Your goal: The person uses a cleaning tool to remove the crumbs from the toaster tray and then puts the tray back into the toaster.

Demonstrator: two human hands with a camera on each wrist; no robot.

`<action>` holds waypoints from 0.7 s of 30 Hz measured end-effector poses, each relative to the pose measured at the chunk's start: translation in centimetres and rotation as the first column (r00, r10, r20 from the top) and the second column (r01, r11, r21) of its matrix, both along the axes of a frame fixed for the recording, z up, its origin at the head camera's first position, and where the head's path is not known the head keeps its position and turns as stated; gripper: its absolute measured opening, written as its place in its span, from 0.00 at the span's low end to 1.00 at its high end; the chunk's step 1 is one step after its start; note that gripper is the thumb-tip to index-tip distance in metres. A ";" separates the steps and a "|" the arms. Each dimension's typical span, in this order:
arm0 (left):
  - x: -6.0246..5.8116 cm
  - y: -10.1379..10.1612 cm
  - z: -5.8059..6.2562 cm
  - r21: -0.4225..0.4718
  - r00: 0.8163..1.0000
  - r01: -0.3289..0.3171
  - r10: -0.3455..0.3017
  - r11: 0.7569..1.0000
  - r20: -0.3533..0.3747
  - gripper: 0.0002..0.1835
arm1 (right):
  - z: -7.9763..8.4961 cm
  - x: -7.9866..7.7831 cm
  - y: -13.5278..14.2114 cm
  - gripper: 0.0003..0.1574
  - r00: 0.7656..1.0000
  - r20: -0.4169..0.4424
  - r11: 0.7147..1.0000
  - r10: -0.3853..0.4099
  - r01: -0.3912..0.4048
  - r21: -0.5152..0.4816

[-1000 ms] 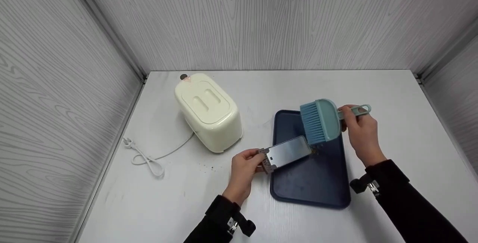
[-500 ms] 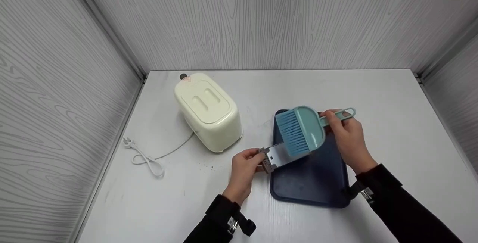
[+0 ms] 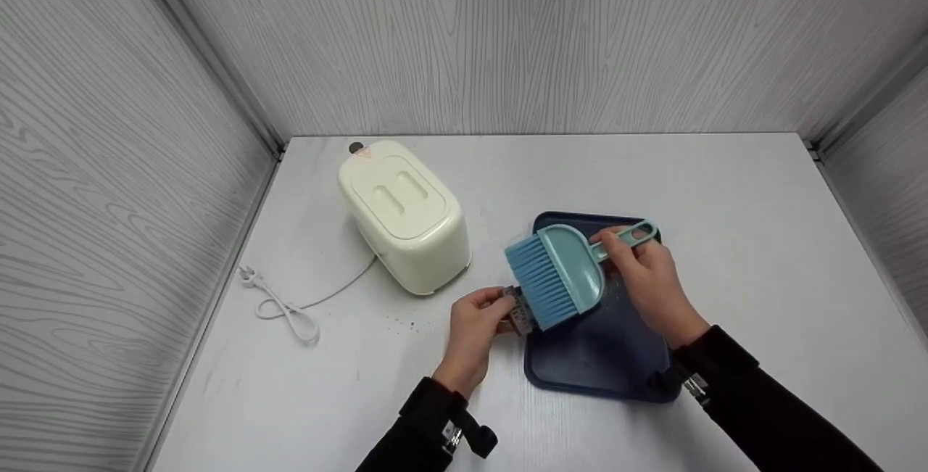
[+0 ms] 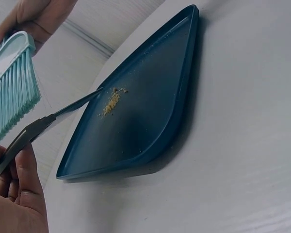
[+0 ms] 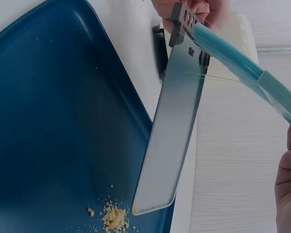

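Observation:
My left hand [image 3: 470, 330] pinches the grey end of a metal crumb tray [image 5: 170, 131] between thumb and fingers. The plate slopes down over a dark blue tray [image 3: 598, 363]. In my right hand [image 3: 652, 287] is the handle of a light blue brush [image 3: 573, 262]. Its bristles lie across the plate near the grey end and hide most of it in the head view. The right wrist view shows the bristle tips at that end. Yellowish crumbs [image 5: 115, 218] lie in the blue tray, just by the plate's lower end, where a little residue clings to one corner.
A cream toaster [image 3: 406, 218], its top covered by a lid, stands left of the blue tray. Its white cord [image 3: 290, 312] with a plug lies looped at the table's left. A few dark specks [image 3: 412, 325] are on the white table [image 3: 348, 399]. Wood-grain panels enclose the back and sides.
My right hand has swept the brush leftward and slightly nearer, from the crumb tray's far end to its grey end. The left hand and crumb tray have stayed in place.

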State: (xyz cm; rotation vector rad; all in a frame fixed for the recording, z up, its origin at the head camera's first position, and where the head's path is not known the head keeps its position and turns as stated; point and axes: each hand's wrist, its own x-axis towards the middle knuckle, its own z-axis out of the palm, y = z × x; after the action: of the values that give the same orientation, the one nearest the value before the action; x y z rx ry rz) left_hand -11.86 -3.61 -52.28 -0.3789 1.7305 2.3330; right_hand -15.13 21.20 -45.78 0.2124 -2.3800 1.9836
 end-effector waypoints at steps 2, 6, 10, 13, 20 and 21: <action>0.0 0.0 0.0 0.005 1.000 0.000 0.000 1.000 0.001 0.13 | -0.2 0.1 -0.2 0.24 1.000 -0.001 1.000 0.002 -0.002 0.003; -0.1 0.1 -0.2 0.001 1.000 -0.003 0.003 1.000 0.007 0.13 | -0.5 0.3 -0.5 0.23 1.000 0.013 1.000 0.019 -0.019 -0.004; -0.1 0.2 -0.2 -0.007 1.000 -0.005 0.005 1.000 0.011 0.13 | -0.9 0.3 -0.5 0.22 0.999 0.024 0.999 0.034 -0.033 -0.020; -0.1 0.2 -0.2 -0.003 1.000 -0.007 0.007 1.000 0.010 0.13 | -1.1 0.2 -0.3 0.22 0.999 0.022 1.000 0.025 -0.025 0.004; -0.1 0.3 -0.1 -0.005 1.000 -0.016 0.016 1.000 0.000 0.14 | -1.5 0.0 0.6 0.24 1.000 0.016 0.994 0.000 -0.001 0.109; -0.2 0.3 -0.1 -0.008 1.000 -0.020 0.020 1.000 0.002 0.14 | -1.6 -0.1 0.8 0.25 1.000 0.013 0.992 -0.007 0.005 0.125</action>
State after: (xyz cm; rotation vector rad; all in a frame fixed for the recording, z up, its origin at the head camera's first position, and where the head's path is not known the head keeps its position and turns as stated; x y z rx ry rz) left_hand -12.01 -3.28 -52.34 -0.4013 1.7431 2.3393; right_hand -15.22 21.97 -47.41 0.1963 -2.5122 1.8405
